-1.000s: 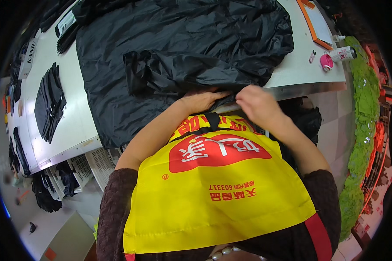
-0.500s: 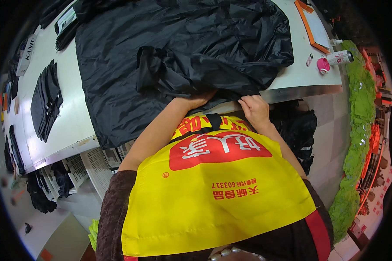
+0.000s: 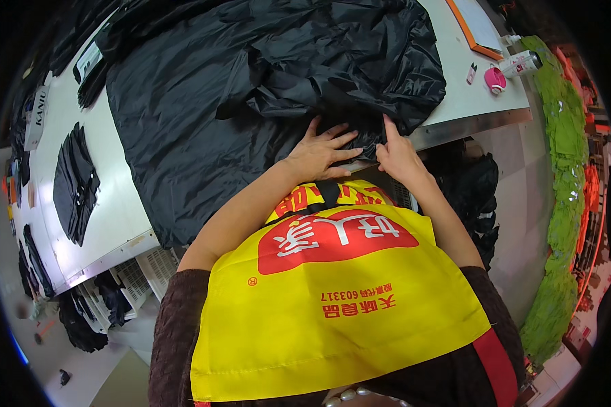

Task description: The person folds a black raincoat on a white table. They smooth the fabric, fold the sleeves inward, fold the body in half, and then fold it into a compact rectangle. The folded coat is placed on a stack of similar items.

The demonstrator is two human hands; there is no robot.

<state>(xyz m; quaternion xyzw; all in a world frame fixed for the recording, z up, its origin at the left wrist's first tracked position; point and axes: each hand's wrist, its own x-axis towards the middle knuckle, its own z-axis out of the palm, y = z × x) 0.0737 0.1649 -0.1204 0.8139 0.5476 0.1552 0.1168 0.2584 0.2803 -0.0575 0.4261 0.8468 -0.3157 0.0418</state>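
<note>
A large piece of black, shiny, wrinkled fabric [image 3: 176,102] covers much of the table in front of me and hangs over its front edge. A bunched fold [image 3: 278,85] of it rises near the middle. My left hand [image 3: 321,153] lies flat on the fabric close to the edge, fingers spread. Beside it to the right, my right hand [image 3: 399,160] touches the cloth with its index finger stretched out and the other fingers bent; nothing shows in its grasp.
Folded black pieces [image 3: 76,183] lie on the white table [image 3: 119,203] at the left. An orange-edged clipboard [image 3: 475,28], a pink round item [image 3: 495,80] and a bottle [image 3: 523,64] stand at the right. Green fabric [image 3: 557,224] is piled beyond. Dark cloth [image 3: 465,183] lies below the table.
My left hand has come out from under the fold and now lies spread on top of the fabric. My right hand has gone from a pinch at the edge to a pointing finger.
</note>
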